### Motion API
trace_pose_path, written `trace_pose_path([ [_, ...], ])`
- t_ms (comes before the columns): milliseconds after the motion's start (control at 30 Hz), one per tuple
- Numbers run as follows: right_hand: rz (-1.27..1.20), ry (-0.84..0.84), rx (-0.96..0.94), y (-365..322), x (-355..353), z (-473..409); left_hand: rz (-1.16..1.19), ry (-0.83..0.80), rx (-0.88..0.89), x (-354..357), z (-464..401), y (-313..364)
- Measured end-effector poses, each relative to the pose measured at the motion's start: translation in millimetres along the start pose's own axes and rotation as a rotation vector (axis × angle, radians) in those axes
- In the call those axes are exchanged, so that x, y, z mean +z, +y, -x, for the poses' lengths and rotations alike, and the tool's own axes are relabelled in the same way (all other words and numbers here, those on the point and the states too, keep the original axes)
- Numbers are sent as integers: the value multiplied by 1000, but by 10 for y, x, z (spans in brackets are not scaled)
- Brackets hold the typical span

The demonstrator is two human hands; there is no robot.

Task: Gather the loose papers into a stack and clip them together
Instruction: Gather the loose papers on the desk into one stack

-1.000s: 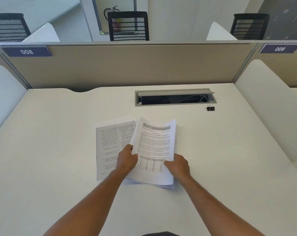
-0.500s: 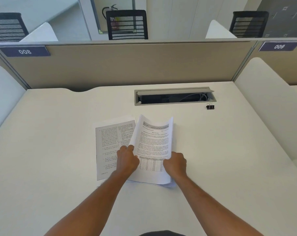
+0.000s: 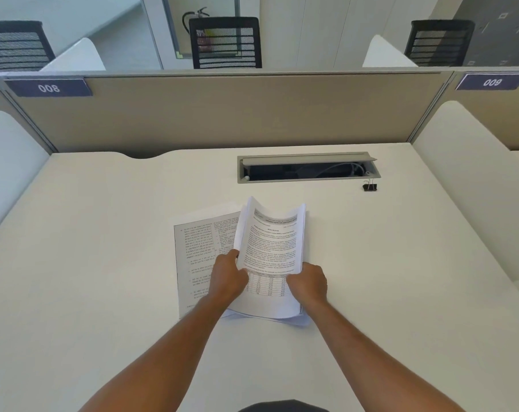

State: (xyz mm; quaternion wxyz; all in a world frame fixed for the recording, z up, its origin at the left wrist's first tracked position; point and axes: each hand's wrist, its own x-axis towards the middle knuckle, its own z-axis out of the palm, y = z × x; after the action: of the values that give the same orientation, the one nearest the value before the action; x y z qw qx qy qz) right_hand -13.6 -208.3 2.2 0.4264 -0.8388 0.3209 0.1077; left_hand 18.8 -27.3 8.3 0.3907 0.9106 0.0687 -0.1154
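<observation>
Near the middle of the table (image 3: 103,263), toward its near edge, both hands held a sheaf of papers (image 3: 271,248): the left hand (image 3: 227,281) pinched its left edge and the right hand (image 3: 307,282) curled round its right edge, so the sheets bowed into a shallow trough with the far end lifted. One more sheet (image 3: 198,251) lay flat just left of the sheaf, partly under the left hand, and a few corners stuck out unevenly beneath the near end. The clip (image 3: 370,186) sat well apart, toward the far right of the table, just beside the right end of the cable tray (image 3: 308,156). The papers looked light, limp and slippery against each other, likely to fan out unless squeezed at both long edges and tapped square on the table. The stray sheet would probably lift best from a corner. The clip seemed small and springy, best taken by its wire handles.
</observation>
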Motion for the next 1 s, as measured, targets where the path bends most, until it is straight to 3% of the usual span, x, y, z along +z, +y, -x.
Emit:
trace_pose_path([
  [367,-531,-112,188,27,-237,-16,331,-20,-206,-139,26,-25],
  [500,-508,-211,108,34,-297,-36,318,-52,-220,-196,2,-99],
  [600,-520,-183,25,-66,-341,-37,296,72,-235,-258,-11,-172],
  [733,-536,-157,-19,-166,-327,-111,-25,264,-280,-389,-83,-355],
  [833,-532,-151,-32,-208,-308,-143,-306,190,-332,-483,-79,-497],
  [1000,-480,-164,-23,-166,-269,-158,-384,108,-229,-469,-44,-516],
])
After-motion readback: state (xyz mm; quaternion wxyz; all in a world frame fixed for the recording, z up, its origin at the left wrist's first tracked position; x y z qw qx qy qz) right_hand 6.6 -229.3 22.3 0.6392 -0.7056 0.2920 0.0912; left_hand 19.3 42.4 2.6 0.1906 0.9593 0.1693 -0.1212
